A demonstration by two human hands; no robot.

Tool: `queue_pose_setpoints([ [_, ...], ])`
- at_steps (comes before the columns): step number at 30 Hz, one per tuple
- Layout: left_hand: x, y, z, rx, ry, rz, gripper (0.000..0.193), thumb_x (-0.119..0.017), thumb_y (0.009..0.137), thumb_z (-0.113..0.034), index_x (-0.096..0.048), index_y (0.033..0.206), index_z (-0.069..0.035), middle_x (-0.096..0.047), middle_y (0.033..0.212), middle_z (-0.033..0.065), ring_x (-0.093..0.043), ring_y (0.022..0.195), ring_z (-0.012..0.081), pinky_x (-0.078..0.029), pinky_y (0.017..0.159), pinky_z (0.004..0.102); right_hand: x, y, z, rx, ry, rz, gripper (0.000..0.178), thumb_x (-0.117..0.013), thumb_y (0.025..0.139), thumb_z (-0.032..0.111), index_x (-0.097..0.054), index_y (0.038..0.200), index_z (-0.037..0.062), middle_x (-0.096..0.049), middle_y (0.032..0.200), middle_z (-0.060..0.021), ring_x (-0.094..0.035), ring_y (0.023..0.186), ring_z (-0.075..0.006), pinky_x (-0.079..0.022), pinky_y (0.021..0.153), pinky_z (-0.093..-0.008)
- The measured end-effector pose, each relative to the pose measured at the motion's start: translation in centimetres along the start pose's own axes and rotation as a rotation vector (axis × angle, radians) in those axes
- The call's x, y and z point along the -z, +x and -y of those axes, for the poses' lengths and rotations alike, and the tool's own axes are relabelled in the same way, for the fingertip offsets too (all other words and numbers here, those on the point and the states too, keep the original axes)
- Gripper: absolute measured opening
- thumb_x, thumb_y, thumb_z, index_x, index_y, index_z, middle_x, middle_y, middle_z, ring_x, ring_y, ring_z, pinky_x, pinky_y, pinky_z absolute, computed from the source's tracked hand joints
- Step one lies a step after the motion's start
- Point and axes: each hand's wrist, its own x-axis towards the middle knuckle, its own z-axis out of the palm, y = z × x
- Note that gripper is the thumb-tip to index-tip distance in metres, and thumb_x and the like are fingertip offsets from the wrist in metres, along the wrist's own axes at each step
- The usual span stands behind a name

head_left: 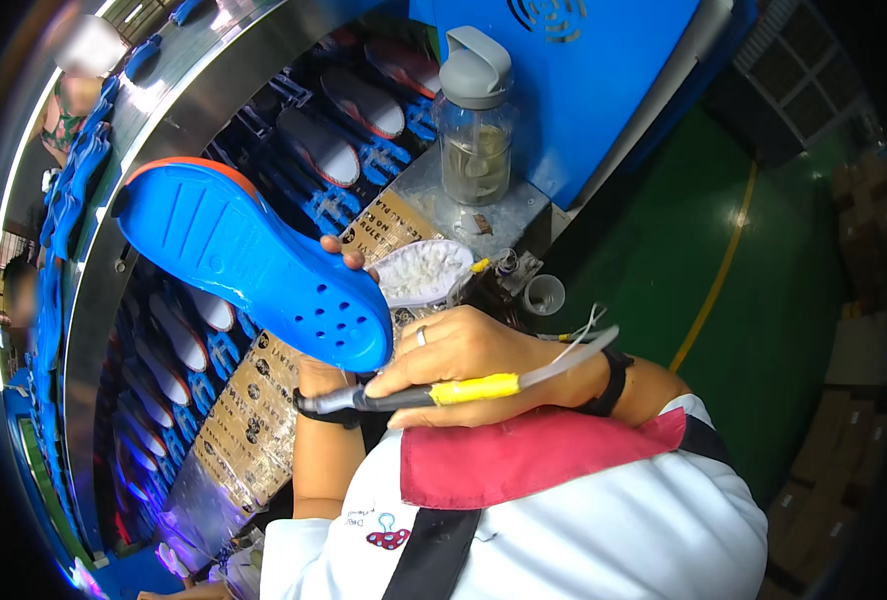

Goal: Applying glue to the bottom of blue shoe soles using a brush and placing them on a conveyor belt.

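My left hand [348, 256] is closed around a blue shoe sole [249, 265], its fingertips showing over the edge and the rest hidden behind it. The sole has an orange-red rim at the toe, grooves on its broad end and round holes at the heel. Close beside the heel, my right hand [474, 355] grips a pen-like tool [434, 393] with a black handle, a yellow taped part and a clear hose at its back end. The tool's grey tip points left, below the heel. A ring and a dark wristband are on my right hand and wrist.
Behind the hands, a cardboard-covered bench [254, 420] carries a white pad-like dish [424, 272], a small cup [544, 295] and a clear bottle [476, 140] with a grey lid. Shoe pieces [319, 145] on blue holders line the racks. A blue machine panel [604, 90] stands behind.
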Motion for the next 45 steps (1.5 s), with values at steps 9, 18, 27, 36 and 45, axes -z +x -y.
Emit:
queue_pose_setpoints([
  [9, -2.1, -0.5, -2.2, 0.043, 0.453, -0.11, 0.086, -0.057, 0.078, -0.064, -0.045, 0.13, 0.005, -0.056, 0.117, 0.0256, -0.059, 0.103, 0.038, -0.055, 0.083, 0.0486, 1.0, -0.5, -0.4, 0.021, 0.003, 0.158, 0.03, -0.079, 0.073, 0.014, -0.069, 0.101, 0.0053, -0.066, 0.078, -0.0098, -0.062, 0.068, -0.0265, -0.049, 0.062, -0.0326],
  [18, -3.1, 0.2, -4.7, 0.351, 0.843, -0.321, 0.054, -0.059, 0.086, -0.033, -0.053, 0.123, 0.007, -0.064, 0.11, 0.0214, -0.067, 0.095, 0.0296, -0.056, 0.084, 0.0401, 1.4, -0.5, -0.9, -0.114, -0.102, 0.335, 0.025, -0.071, 0.078, 0.024, -0.069, 0.098, 0.0089, -0.067, 0.081, -0.0102, -0.063, 0.075, -0.0297, -0.049, 0.067, -0.0373],
  [27, -4.1, 2.7, -4.7, 0.884, 1.079, -0.43, 0.041, -0.061, 0.09, -0.027, -0.061, 0.116, 0.005, -0.068, 0.105, 0.0155, -0.068, 0.088, 0.0189, -0.054, 0.08, 0.0291, 1.7, 0.0, -1.4, -0.092, -0.074, 0.45, 0.023, -0.07, 0.078, 0.024, -0.069, 0.094, 0.0082, -0.064, 0.073, -0.0113, -0.06, 0.068, -0.0306, -0.048, 0.066, -0.0376],
  [36, -4.1, 3.1, -5.3, 1.041, 1.274, -0.413, 0.046, -0.065, 0.088, -0.035, -0.065, 0.111, 0.004, -0.069, 0.102, 0.0157, -0.068, 0.084, 0.0182, -0.054, 0.076, 0.0296, 1.6, -0.6, -2.0, -0.078, -0.097, 0.444, 0.025, -0.072, 0.077, 0.024, -0.07, 0.096, 0.0082, -0.064, 0.073, -0.0102, -0.06, 0.068, -0.029, -0.048, 0.065, -0.0371],
  [45, -3.9, 0.9, -6.4, 0.971, 1.132, -0.54, 0.056, -0.062, 0.088, -0.037, -0.053, 0.128, 0.001, -0.065, 0.11, 0.0198, -0.069, 0.088, 0.0233, -0.055, 0.081, 0.0323, 2.5, -1.4, -1.9, -0.14, -0.113, 0.38, 0.025, -0.074, 0.077, 0.023, -0.071, 0.096, 0.0065, -0.067, 0.078, -0.0125, -0.063, 0.073, -0.03, -0.049, 0.068, -0.0362],
])
